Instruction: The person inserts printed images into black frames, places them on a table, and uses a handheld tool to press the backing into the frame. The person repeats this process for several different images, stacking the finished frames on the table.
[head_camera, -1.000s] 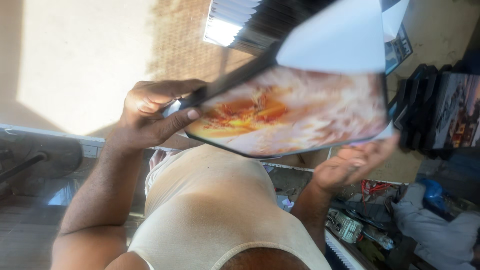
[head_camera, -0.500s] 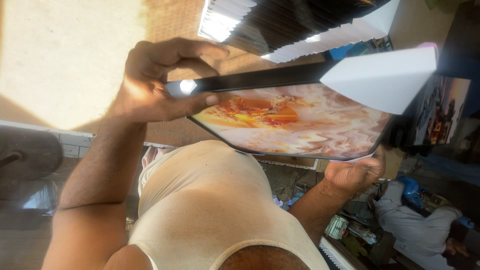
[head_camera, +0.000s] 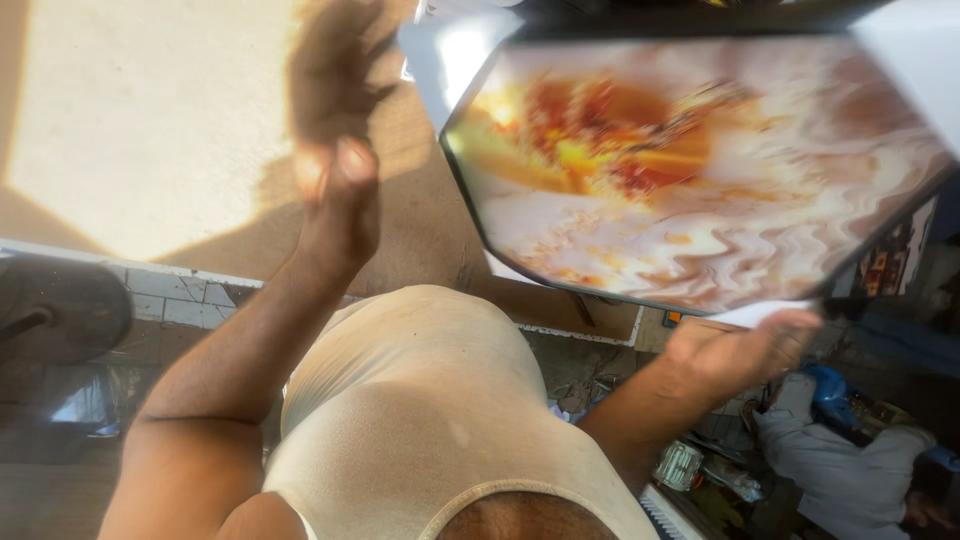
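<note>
1. My right hand (head_camera: 735, 350) props the framed picture (head_camera: 700, 170) from its lower edge, fingers curled under it, so the glossy orange-and-cream face tilts toward me.
2. My left hand (head_camera: 335, 150) is up beside the frame's left corner, blurred; fingers look loose and not gripping anything, though I can't tell for sure.
3. White corner guards (head_camera: 450, 50) cap the frame's corners, presumably for protection.
4. The frame is up in the air above my chest, sunlit floor (head_camera: 150, 120) behind it.

left hand (head_camera: 335, 150): motion-blurred, grip unclear | framed picture (head_camera: 700, 170): top and right cut off
</note>
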